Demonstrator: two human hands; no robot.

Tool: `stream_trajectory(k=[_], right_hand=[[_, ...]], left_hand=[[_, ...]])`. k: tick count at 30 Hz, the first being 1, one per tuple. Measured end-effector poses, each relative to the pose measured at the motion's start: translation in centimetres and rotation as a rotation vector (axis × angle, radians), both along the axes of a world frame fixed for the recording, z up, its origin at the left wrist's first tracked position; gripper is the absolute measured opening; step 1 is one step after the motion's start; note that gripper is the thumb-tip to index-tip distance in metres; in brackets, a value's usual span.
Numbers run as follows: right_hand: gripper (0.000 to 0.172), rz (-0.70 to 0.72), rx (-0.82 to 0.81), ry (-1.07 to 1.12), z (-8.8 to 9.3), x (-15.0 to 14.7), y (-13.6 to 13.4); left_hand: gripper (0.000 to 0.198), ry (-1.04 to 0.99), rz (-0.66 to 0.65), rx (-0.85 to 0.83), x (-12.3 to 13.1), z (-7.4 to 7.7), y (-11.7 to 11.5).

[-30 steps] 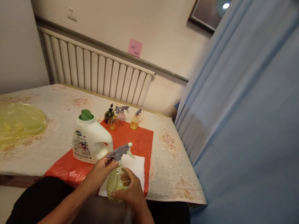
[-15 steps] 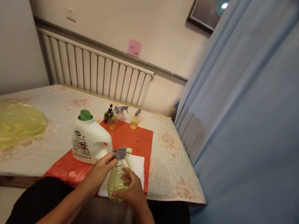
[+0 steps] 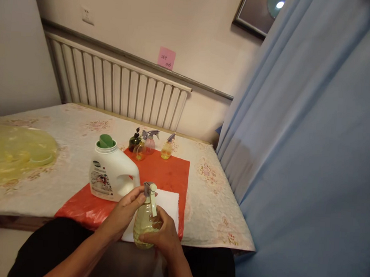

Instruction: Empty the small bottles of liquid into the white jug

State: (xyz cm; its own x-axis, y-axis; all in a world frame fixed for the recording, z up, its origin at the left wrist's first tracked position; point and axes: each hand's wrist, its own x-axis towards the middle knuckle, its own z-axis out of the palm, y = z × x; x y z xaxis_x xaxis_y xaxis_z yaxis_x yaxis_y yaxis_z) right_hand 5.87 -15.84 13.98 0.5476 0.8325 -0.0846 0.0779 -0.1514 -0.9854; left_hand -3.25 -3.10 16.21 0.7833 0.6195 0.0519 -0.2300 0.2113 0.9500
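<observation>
A clear yellow-green spray bottle (image 3: 142, 223) stands upright between my hands, with some liquid in its lower part. My right hand (image 3: 163, 233) wraps round the bottle's body from the right. At the top, the fingers of my left hand (image 3: 132, 204) grip the grey and pale green spray head (image 3: 150, 190). The trigger side of the head points toward me. Just behind my left hand is a white detergent jug (image 3: 107, 173) with a green spout in its open mouth. Under the bottle lies a white cloth (image 3: 170, 204).
A red plastic sheet (image 3: 167, 171) covers part of the flowered tablecloth (image 3: 212, 211). Several small spray bottles (image 3: 166, 150) and a dark green pump bottle (image 3: 134, 143) stand toward the back. A yellow transparent inflated-looking object (image 3: 17, 153) lies at left. A blue curtain (image 3: 297, 141) hangs at right.
The spray head has turned on the bottle, its nozzle and trigger swinging from the right toward me. Both hands stay in nearly the same place on the bottle.
</observation>
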Motion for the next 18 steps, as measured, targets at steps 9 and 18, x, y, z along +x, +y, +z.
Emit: stream_trajectory(k=[9, 18], right_hand=[[0.074, 0.018, 0.017, 0.024, -0.39, -0.04, 0.0], [0.073, 0.038, 0.037, 0.036, -0.51, -0.04, 0.02]], left_hand=[[0.042, 0.029, -0.051, -0.08, -0.1, -0.84, 0.71], [0.035, 0.001, -0.044, -0.045, -0.28, -0.67, 0.91]])
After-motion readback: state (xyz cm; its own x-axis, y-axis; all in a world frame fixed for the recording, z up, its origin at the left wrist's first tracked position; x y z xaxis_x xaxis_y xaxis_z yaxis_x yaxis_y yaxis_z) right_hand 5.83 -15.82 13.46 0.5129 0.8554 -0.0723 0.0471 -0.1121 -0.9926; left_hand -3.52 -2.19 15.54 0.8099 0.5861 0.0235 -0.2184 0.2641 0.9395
